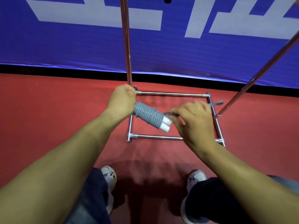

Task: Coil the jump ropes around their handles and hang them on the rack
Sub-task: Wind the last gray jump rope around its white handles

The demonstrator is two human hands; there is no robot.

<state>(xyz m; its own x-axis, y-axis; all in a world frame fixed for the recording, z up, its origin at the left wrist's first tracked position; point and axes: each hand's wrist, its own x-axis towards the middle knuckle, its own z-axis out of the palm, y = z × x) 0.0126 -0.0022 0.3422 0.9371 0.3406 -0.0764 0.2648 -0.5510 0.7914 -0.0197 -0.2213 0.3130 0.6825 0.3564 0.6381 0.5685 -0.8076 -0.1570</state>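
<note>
Right hand (pixel 193 120): fingers curled down, tips blurred, pinching the loose grey rope end (pixel 169 114) just off the white handle tips (pixel 166 125). Exact finger spread cannot be told through the blur. Left hand (pixel 123 98): closed in a fist round the far end of the coiled bundle (pixel 148 114), knuckles toward 12 o'clock. The bundle is two handles side by side, wrapped in tight grey turns along most of their length; only the white tips stay bare. Its long axis runs from about 10 o'clock at the left fist to 4 o'clock at the tips. From the right fingers the bare tips lie at 9 o'clock, nearly touching, so the right hand is the nearer one for the last turns. Judgement: coiling almost done, tail still to be tucked. The bundle is held in the air over the rack base (pixel 171 94), a square chrome frame on the red floor (pixel 64 110). The rack upright (pixel 127 46) rises at 12 o'clock, just behind the left fist; a second pole (pixel 258 70) slants off toward 2 o'clock. Hanging not yet begun.
</note>
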